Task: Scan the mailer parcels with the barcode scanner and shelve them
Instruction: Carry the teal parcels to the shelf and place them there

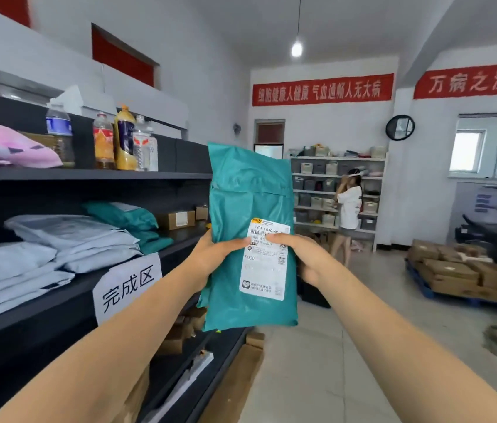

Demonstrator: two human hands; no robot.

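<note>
I hold a teal mailer parcel upright in front of me, its white shipping label facing me. My left hand grips its left edge, thumb laid across the front near the label. My right hand grips the right edge, thumb on the label's barcode area. Grey mailers and teal mailers lie stacked on the dark shelf to my left, above a white sign. No barcode scanner is in view.
Bottles and a pink cloth sit on the upper shelf. Cardboard boxes stand further along the shelf. A person stands by white shelving at the back. Flat boxes on a pallet lie at right.
</note>
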